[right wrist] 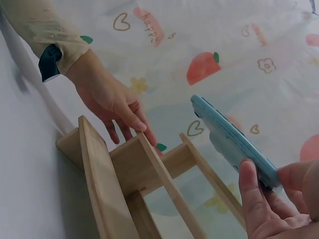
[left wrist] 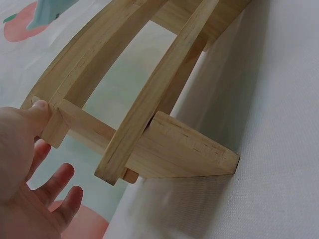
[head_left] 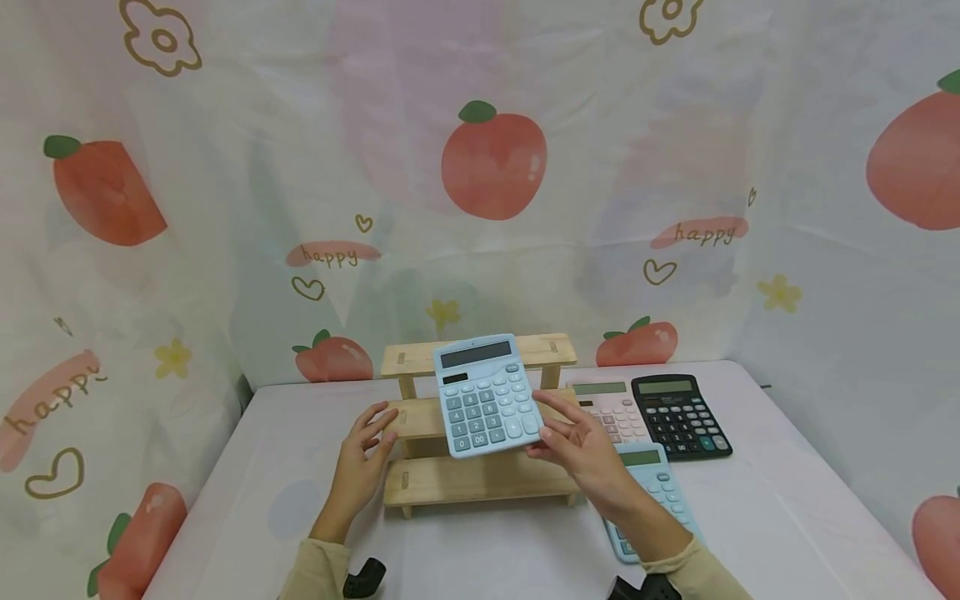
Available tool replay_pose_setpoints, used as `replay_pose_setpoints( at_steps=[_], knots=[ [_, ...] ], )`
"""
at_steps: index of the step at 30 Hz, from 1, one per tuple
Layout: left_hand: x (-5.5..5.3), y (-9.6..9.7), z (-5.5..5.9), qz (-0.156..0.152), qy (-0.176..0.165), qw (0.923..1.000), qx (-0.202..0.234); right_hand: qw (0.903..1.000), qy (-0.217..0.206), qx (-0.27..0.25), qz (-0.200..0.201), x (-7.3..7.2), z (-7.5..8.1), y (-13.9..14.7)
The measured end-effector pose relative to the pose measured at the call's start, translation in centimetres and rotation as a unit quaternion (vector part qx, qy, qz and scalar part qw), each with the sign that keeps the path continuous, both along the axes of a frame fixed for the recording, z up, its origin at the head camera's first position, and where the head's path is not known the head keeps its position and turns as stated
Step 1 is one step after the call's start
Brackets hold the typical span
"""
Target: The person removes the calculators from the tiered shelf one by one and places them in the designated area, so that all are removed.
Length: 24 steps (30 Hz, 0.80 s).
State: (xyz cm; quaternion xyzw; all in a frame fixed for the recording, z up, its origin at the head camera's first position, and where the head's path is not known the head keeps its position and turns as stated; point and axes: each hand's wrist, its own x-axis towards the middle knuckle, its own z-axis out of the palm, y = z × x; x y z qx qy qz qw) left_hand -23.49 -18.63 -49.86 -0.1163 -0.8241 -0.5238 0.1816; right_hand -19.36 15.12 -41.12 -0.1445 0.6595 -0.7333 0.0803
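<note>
A light blue calculator [head_left: 491, 396], keys facing me and tilted, is pinched at its lower right edge by my right hand [head_left: 573, 442]. In the right wrist view the calculator [right wrist: 232, 137] shows edge-on, thumb and fingers on either side. It overlaps the three-tier wooden stand [head_left: 480, 483] in the head view, in front of its upper boards. My left hand [head_left: 360, 467] pinches the left end of the stand's middle board between thumb and index finger. Its other fingers hang loose beside the stand, as the left hand [left wrist: 30, 169] shows in the left wrist view.
Right of the stand lie a pink calculator [head_left: 615, 414], a black calculator [head_left: 682, 421] and another light blue calculator [head_left: 663, 483], partly behind my right forearm. A white cloth [head_left: 247, 500] covers the table. A fruit-printed curtain [head_left: 487, 275] stands close behind and at both sides.
</note>
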Motion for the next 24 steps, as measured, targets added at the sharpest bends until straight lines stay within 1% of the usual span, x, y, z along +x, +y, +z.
replay_pose_setpoints(
  at_steps=[5, 13, 18, 24],
  knots=[
    [0.0, -0.1, 0.1, 0.0, 0.002, 1.0, -0.001, 0.9999, -0.008, 0.004, -0.008, 0.4, -0.4, 0.7],
    [-0.1, -0.2, 0.1, 0.002, 0.003, 1.0, -0.001, 0.9996, -0.026, 0.003, -0.004, 1.1, -1.0, 1.7],
    [-0.1, -0.1, 0.1, -0.001, -0.003, 1.0, 0.001, 0.9992, -0.037, 0.006, -0.017, 1.9, -1.4, 2.6],
    [0.1, 0.0, 0.2, -0.003, -0.013, 0.9999, 0.002, 0.9971, -0.061, 0.028, -0.034, 2.8, -1.9, 3.6]
  ],
)
